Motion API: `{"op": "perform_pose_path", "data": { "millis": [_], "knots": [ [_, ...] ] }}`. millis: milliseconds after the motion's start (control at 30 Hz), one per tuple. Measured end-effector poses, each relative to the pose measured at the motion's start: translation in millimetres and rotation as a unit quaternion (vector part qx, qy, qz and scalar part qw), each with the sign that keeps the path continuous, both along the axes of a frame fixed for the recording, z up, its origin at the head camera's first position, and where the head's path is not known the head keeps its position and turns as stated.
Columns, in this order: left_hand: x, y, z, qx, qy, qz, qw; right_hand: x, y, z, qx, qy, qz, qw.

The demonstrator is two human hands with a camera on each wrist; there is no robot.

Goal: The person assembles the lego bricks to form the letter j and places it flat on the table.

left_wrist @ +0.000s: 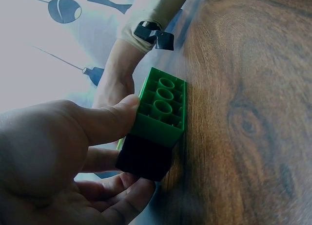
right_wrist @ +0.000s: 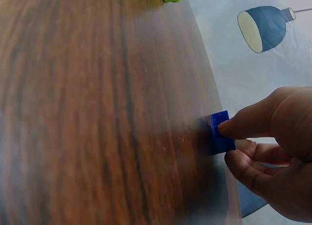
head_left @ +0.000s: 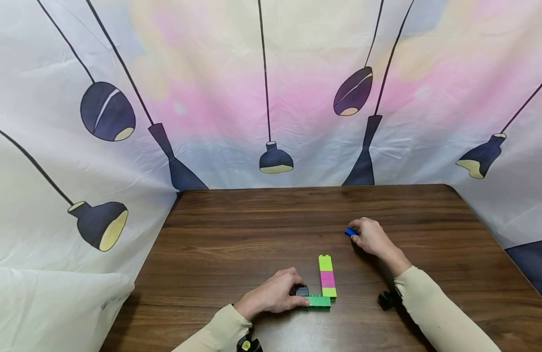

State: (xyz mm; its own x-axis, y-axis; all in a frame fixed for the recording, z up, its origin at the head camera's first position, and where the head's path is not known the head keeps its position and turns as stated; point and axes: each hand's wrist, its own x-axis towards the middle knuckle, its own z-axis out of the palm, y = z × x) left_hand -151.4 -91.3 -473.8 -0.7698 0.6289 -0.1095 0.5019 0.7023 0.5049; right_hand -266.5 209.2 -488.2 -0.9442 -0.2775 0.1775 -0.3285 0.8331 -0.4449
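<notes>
Near the table's front, my left hand (head_left: pixel 276 292) grips a joined piece made of a green toy building brick (head_left: pixel 319 303) and a black brick (head_left: pixel 302 291). The left wrist view shows the hollow underside of the green brick (left_wrist: pixel 161 104), with the thumb against its side and fingers around the black brick (left_wrist: pixel 144 158). Right beside the green brick is a row of lime bricks (head_left: pixel 326 264) with a pink brick (head_left: pixel 327 279) between them. Farther back and to the right, my right hand (head_left: pixel 375 238) pinches a small blue brick (right_wrist: pixel 223 132) between thumb and fingers, close to the tabletop.
The brown wooden table (head_left: pixel 218 230) has raised fabric behind it, printed with hanging lamps (head_left: pixel 276 159). White cloth (head_left: pixel 59 308) bulges at the left edge. A black wrist device (head_left: pixel 387 299) hangs under the right sleeve, and another (head_left: pixel 249 343) sits at the left cuff.
</notes>
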Motion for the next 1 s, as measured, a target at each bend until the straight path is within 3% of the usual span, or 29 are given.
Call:
{"op": "perform_pose_path", "data": {
  "millis": [500,733,1000],
  "knots": [
    [-0.1,-1.6,-1.1,0.004,0.003,0.0,1.0,-4.6,-26.7,1.0,0.001,-0.002,0.068,0.9977],
    [0.6,-1.7,-1.4,0.001,-0.012,0.006,0.9999,-5.6,-35.9,1.4,-0.001,-0.002,0.096,0.9953],
    [0.5,-1.6,0.6,0.002,0.0,-0.004,1.0,-6.6,-41.1,0.4,-0.008,-0.013,0.112,0.9936]
  ]
}}
